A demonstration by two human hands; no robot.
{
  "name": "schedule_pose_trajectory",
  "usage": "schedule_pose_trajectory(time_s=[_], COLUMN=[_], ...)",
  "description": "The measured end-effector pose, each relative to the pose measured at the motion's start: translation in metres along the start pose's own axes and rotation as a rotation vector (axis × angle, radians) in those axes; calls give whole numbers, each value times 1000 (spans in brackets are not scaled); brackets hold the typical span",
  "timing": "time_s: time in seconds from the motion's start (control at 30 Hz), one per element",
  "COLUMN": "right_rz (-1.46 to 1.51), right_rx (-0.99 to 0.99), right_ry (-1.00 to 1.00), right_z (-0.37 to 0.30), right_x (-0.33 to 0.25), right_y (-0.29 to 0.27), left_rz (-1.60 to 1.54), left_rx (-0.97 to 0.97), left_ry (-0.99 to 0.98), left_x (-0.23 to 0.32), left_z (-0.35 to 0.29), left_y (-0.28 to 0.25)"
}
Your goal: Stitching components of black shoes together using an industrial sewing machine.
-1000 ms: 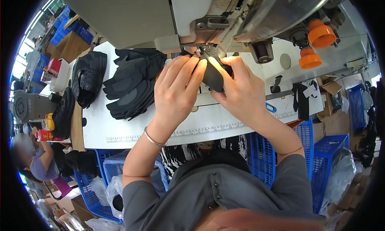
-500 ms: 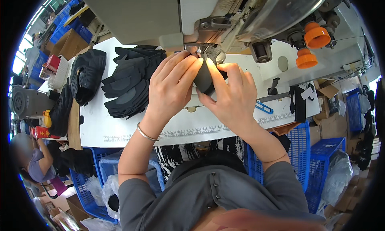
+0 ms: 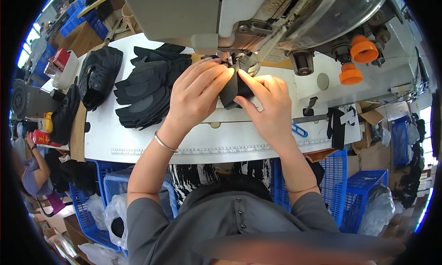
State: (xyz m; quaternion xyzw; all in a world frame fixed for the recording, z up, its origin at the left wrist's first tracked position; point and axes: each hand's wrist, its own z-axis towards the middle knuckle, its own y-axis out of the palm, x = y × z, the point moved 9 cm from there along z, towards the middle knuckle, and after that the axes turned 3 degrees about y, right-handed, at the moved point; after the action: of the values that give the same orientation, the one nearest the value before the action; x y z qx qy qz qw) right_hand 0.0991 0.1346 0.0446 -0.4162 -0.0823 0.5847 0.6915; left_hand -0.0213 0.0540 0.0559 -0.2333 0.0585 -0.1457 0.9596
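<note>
Under the head of a sewing machine [image 3: 175,16], a black shoe-upper piece [image 3: 229,94] is held between my two hands. My left hand [image 3: 194,97] pinches its left edge, thumb and fingertips close to the needle area. On the other side, my right hand [image 3: 269,106] is closed on the piece, its index fingertip near the seam and its thumb lower down. My hands partly cover the piece. Left of my left hand lies a stack of black cut shoe pieces [image 3: 145,97] on the white table [image 3: 193,150].
Black shoes [image 3: 99,76] stand at the table's left end. A blue-handled cutter [image 3: 299,129] lies right of my right hand, near a ruler strip [image 3: 221,149]. Orange thread-stand cups [image 3: 363,49] hang at upper right. Blue crates [image 3: 332,182] stand below. Another person [image 3: 36,173] sits far left.
The view has shifted slightly. My right thumb has moved up along the piece, and the piece's lower end has tilted a little to the left. Both hands keep their hold near the needle.
</note>
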Motion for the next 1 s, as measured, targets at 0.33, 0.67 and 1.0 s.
schedule_pose_trajectory(time_s=[0.33, 0.67, 1.0], right_rz=[460, 759, 767], right_rx=[-176, -215, -153], right_ry=[263, 314, 220], right_z=[-7, -11, -20], right_x=[32, 42, 33], right_y=[24, 22, 20], left_rz=[-45, -42, 0], left_rx=[140, 149, 135], left_ry=[-15, 49, 110], left_x=[-5, -6, -6], left_z=[-3, -10, -8], left_y=[-3, -2, 0])
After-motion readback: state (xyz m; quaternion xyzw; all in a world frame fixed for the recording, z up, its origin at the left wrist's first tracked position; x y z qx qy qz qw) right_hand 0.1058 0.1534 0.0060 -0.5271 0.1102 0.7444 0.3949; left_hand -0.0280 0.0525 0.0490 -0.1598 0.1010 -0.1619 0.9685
